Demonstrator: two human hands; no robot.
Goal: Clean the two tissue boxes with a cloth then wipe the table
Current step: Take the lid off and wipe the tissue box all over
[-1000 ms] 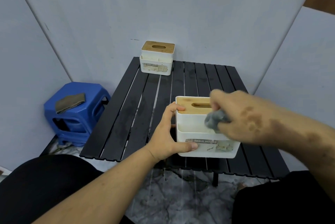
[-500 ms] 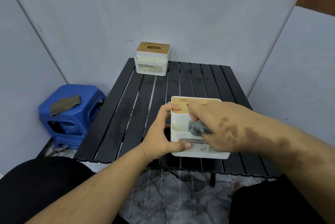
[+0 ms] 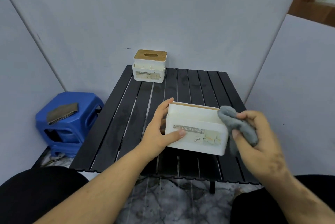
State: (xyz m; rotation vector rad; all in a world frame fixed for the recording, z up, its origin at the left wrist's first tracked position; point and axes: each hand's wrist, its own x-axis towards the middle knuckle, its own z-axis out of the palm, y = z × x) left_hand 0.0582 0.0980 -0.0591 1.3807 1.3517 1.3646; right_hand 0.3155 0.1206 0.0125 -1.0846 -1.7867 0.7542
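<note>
- The near tissue box (image 3: 196, 129) sits at lower centre, tilted, by the table (image 3: 116, 124)'s near edge; bare slats lie behind it.
- Its long axis runs left-right, label facing the camera.
- The left hand (image 3: 159, 129) grips its left end; the right hand (image 3: 257, 138) pinches a grey cloth (image 3: 235, 124) at its right end.
- The far tissue box (image 3: 149, 66) stands at the table's upper-left corner.

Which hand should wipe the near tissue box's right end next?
Right. The right hand already grips the bunched grey cloth against the right end of the near white tissue box with wooden lid; the left hand steadies its left side.
</note>
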